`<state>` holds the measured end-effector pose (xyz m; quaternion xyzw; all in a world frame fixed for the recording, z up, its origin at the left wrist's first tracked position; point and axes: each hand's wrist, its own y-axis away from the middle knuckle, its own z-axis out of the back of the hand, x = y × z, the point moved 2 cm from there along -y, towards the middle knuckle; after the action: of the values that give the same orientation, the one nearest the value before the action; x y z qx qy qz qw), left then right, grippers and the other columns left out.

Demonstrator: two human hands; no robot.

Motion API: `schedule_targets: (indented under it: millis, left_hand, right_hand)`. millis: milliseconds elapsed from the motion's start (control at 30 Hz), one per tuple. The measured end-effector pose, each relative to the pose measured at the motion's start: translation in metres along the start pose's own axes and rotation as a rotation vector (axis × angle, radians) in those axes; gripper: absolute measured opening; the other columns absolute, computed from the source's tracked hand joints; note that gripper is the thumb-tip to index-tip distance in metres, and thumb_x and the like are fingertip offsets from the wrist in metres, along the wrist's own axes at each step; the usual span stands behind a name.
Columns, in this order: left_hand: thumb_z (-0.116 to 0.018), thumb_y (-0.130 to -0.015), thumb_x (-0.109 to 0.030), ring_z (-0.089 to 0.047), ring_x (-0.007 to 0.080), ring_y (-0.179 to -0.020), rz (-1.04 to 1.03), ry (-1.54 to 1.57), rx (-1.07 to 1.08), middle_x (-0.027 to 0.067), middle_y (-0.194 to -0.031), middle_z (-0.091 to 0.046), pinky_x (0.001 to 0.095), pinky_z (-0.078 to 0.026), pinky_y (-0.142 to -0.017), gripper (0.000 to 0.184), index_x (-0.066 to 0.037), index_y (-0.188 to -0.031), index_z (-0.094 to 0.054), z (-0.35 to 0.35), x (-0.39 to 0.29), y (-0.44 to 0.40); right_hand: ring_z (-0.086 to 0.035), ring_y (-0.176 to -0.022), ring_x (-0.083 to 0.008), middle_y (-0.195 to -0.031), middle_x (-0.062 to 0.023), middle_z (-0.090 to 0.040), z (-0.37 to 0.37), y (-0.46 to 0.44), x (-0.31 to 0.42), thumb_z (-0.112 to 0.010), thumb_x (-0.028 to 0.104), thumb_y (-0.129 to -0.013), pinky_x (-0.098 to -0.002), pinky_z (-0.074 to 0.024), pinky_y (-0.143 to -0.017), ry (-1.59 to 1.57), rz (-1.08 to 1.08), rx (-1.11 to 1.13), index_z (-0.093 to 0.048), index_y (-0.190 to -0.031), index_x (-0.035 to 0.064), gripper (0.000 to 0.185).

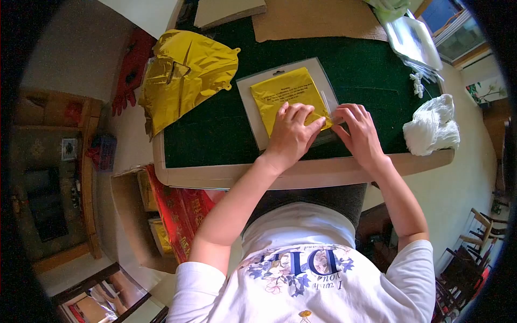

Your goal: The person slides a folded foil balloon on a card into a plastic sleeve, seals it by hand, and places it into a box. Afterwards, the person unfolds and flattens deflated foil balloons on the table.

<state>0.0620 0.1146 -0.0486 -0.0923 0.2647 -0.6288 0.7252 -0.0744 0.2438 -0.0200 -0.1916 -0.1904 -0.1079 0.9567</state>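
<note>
A folded square of yellow foil (283, 89) with printed warning text lies on a pale flat packet (253, 121) that has a hang hole at its top. My left hand (293, 132) rests on the foil's lower part, fingers bent and thumb reaching to its lower right corner. At that corner, my right hand (360, 129) pinches clear plastic between thumb and forefinger; the exact grip is partly hidden. A thin clear strip (325, 103) lies along the foil's right edge. To the left spreads a flat, creased yellow foil balloon (188, 75) with small tabs, overhanging the table edge.
The table (215, 129) has a dark green top and pale rim. Brown cardboard (318, 21) and a paper stack (229, 12) lie at the back. Clear plastic bags (412, 43) and a white string bundle (432, 126) are on the right. An open carton (134, 215) stands below left.
</note>
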Motion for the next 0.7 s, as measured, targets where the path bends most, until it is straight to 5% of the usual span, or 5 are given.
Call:
schedule_targets:
  millis: [133,233,400,700]
  left_hand:
    - [-0.064,-0.088,-0.019,-0.051,0.0270,-0.108,0.014,0.050,0.000,0.0082,-0.112,-0.054,0.0468,-0.036,-0.102,0.025,-0.015,-0.112,-0.064,0.003,0.000,-0.003]
    - [-0.061,-0.089,-0.016,-0.054,0.0286,-0.108,0.101,0.205,-0.011,0.0104,-0.115,-0.056,0.0457,-0.037,-0.103,0.024,-0.011,-0.112,-0.060,0.007,0.000,-0.006]
    - [-0.060,-0.088,-0.007,-0.058,0.0309,-0.110,0.280,0.525,-0.137,0.0138,-0.117,-0.059,0.0427,-0.042,-0.100,0.024,-0.008,-0.112,-0.058,0.044,0.007,-0.014]
    - [-0.075,-0.069,-0.008,-0.050,0.0301,-0.115,0.127,0.052,0.106,0.0101,-0.118,-0.052,0.0422,-0.041,-0.099,0.040,-0.010,-0.105,-0.055,0.061,0.013,0.020]
  right_hand:
    - [-0.056,-0.100,-0.0279,-0.107,-0.0097,-0.059,0.007,-0.002,0.009,-0.068,0.009,-0.077,-0.0403,-0.0450,-0.086,0.027,0.084,-0.100,-0.061,-0.101,0.0060,0.025]
    - [-0.060,-0.094,-0.0273,-0.101,-0.0105,-0.063,0.006,0.011,0.028,-0.066,0.010,-0.077,-0.0410,-0.0464,-0.087,-0.113,0.280,0.036,-0.064,-0.092,0.0029,0.017]
    - [-0.058,-0.111,-0.0260,-0.117,-0.0114,-0.062,-0.007,0.028,0.046,-0.066,0.011,-0.078,-0.0402,-0.0452,-0.097,-0.100,0.229,0.109,-0.065,-0.108,0.0027,0.032]
    - [-0.050,-0.124,-0.0272,-0.131,-0.0123,-0.055,-0.022,0.023,0.057,-0.060,0.014,-0.084,-0.0441,-0.0379,-0.106,-0.124,0.284,0.204,-0.060,-0.121,0.0031,0.038]
